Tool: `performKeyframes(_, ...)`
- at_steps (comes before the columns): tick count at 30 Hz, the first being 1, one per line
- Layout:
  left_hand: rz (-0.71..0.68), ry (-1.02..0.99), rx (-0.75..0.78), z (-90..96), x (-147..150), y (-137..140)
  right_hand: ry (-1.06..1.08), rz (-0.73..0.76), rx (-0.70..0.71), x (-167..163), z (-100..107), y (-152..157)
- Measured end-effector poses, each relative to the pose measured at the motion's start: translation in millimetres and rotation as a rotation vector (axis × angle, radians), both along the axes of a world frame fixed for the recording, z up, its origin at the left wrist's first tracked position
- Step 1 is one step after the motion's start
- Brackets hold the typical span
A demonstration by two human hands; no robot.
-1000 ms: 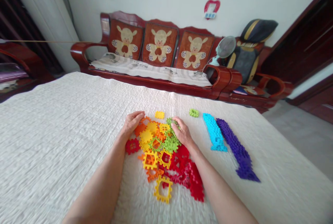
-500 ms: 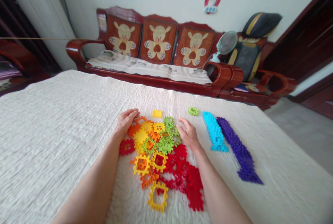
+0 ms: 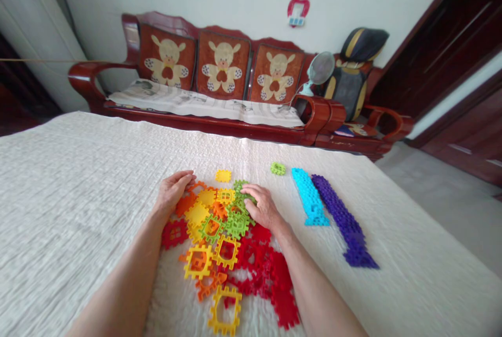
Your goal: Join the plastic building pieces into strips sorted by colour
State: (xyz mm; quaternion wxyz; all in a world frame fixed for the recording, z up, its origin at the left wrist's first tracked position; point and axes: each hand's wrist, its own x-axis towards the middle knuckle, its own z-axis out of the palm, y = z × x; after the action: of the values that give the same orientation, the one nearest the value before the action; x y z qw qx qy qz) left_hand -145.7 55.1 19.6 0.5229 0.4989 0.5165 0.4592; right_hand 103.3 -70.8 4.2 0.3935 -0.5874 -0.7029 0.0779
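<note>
A loose pile of flat, notched plastic building pieces lies on the white quilted cover between my forearms. My left hand [image 3: 175, 190] rests at the pile's left edge, fingers stretched forward, beside the orange pieces [image 3: 185, 204]; it holds nothing that I can see. Over the green pieces [image 3: 238, 222] reaches my right hand [image 3: 263, 207], thumb and fingers apart, fingertips at the far green ones and partly covering them. Yellow pieces [image 3: 196, 213] fill the middle. Nearer me are yellow square frames [image 3: 226, 252] and red pieces [image 3: 280, 266]. One red window piece [image 3: 174, 233] sits by my left wrist.
To the right lie a light-blue strip of stacked pieces [image 3: 309, 196] and a longer purple one [image 3: 345, 219]. A yellow piece [image 3: 223, 175] and a green piece [image 3: 278, 169] lie apart beyond the pile. A wooden sofa [image 3: 219, 125] stands past the cover's far edge.
My right hand has moved left from beside the green pieces to over them. My left hand stays at the pile's left edge. The whole view has shifted slightly to the right.
</note>
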Motion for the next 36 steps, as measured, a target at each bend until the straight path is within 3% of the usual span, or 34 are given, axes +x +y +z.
performKeyframes(6, 0.001, 0.0, 0.028, -0.5, -1.2, 1.2, 0.216, -0.011, -0.008, -0.3, 2.8, -4.7)
performKeyframes(10, 0.009, -0.018, 0.023, -1.2, -1.9, 2.4, 0.424, -0.204, 0.013, 6.6, -1.3, -1.8)
performKeyframes(13, 0.012, -0.03, 0.023, -3.7, -1.8, 3.5, 0.322, -0.325, 0.04, 13.3, -6.2, 9.3)
performKeyframes(20, -0.029, 0.0, 0.047, -6.2, -2.8, 2.6, -0.121, -0.338, -0.166, 11.4, 1.7, 36.3)
performKeyframes(25, -0.01, 0.01, 0.021, -2.9, -1.5, 2.1, 0.089, -0.382, -0.243, 26.7, 6.3, 34.1)
performKeyframes(31, 0.007, 0.001, 0.008, -0.3, 0.4, 1.5, 0.36, -0.4, -0.115, 61.5, 4.6, 7.3)
performKeyframes(36, 0.012, 0.008, 0.007, -2.0, -0.5, 2.9, 0.175, -0.431, 0.041, 65.7, 4.2, -12.4)
